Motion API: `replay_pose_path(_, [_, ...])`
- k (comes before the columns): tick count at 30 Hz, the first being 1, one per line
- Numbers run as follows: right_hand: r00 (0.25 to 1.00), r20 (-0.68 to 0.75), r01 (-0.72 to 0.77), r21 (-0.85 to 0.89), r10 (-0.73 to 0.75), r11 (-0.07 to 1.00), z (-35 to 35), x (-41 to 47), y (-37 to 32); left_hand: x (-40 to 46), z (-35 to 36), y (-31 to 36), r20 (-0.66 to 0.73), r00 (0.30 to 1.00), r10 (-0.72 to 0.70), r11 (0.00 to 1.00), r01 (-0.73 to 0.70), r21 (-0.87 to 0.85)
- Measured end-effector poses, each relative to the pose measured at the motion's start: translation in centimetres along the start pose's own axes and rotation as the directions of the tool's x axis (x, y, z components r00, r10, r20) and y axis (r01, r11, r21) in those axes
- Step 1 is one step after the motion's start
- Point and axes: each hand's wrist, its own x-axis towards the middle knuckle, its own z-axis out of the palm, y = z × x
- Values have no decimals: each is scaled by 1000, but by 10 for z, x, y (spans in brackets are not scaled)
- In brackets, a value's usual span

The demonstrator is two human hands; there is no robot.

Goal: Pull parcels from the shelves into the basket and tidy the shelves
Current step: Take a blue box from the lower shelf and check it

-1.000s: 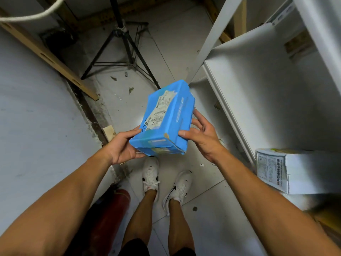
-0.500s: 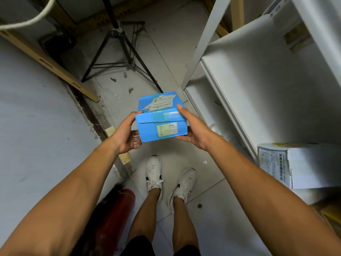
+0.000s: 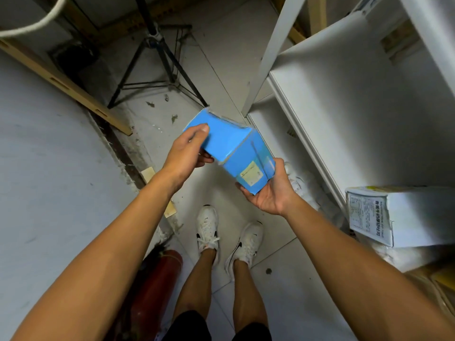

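Fingers of my left hand (image 3: pixel 187 153) curl over the far upper end of the blue box (image 3: pixel 231 148), thumb on its top face and the other fingers tucked beneath. My right hand (image 3: pixel 270 193) cups the near lower corner from underneath, palm up, fingers wrapped round the far side where I cannot see them. I see the box held in the air between both hands, above the floor (image 3: pixel 221 70) and ahead of my shoes (image 3: pixel 208 227). Its long axis runs from upper left down to lower right, tilted, with the small yellowish label (image 3: pixel 251 174) on the end face turned toward me. Both forearms reach forward, the left wrist bent down over the box, the right wrist rolled outward. To the right stands a white shelf (image 3: pixel 344 107), with a white carton (image 3: pixel 398 215) lying on its near end.
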Motion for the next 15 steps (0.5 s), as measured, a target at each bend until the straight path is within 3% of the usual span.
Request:
replay_pose_path(4, [934, 70, 340, 113, -349, 934, -8, -5, 10, -5, 3, -5, 94, 996, -14, 1000, 12, 15])
replay_pose_path(7, [852, 80, 500, 162, -517, 850, -10, -13, 1, -3, 15, 5, 175, 983, -62, 998, 60, 16])
replay_pose_path(11, [766, -119, 641, 216, -632, 736, -15, -20, -24, 16, 53, 27, 207, 975, -81, 996, 87, -20])
replay_pose_path(15, [713, -343, 696, 233, -612, 679, -16, -13, -71, 33, 94, 45, 251, 965, -77, 984, 115, -139])
